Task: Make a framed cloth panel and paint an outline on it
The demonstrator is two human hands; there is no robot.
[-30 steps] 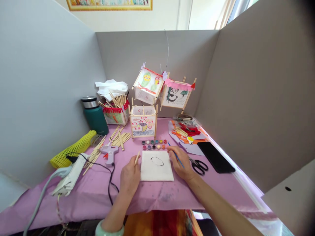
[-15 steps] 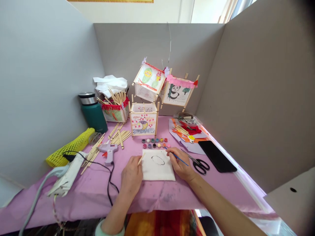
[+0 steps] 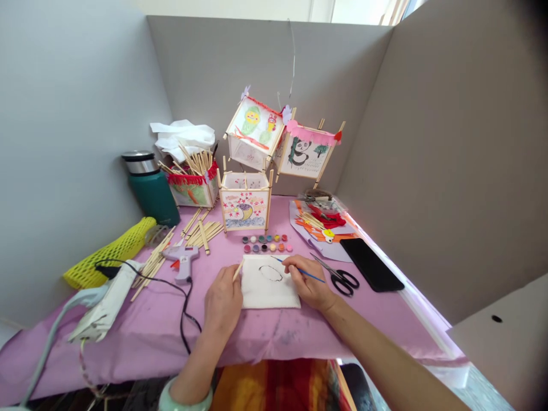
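Observation:
A white square sheet (image 3: pixel 271 294) lies on the pink-covered table, with a thin dark oval outline on its upper part. My right hand (image 3: pixel 309 285) is closed around a blue paintbrush (image 3: pixel 311 276), whose tip hovers over or touches the sheet above the oval; contact is unclear. At the sheet's left edge, my left hand (image 3: pixel 225 297) pinches a short wooden stick (image 3: pixel 238 270). Two rows of small paint pots (image 3: pixel 264 248) stand just behind the sheet.
Black-handled scissors (image 3: pixel 344 282) and a black phone (image 3: pixel 371 265) lie to the right. Paper lanterns (image 3: pixel 245 210) stand and hang behind. On the left are a glue gun (image 3: pixel 185 264) with its cord, wooden sticks (image 3: pixel 202 235), a power strip (image 3: pixel 105 308) and a green bottle (image 3: pixel 154 197).
The brush tip has moved left and inward over the sheet with my right hand. The whole view has shifted slightly; my left hand keeps its place at the sheet's edge.

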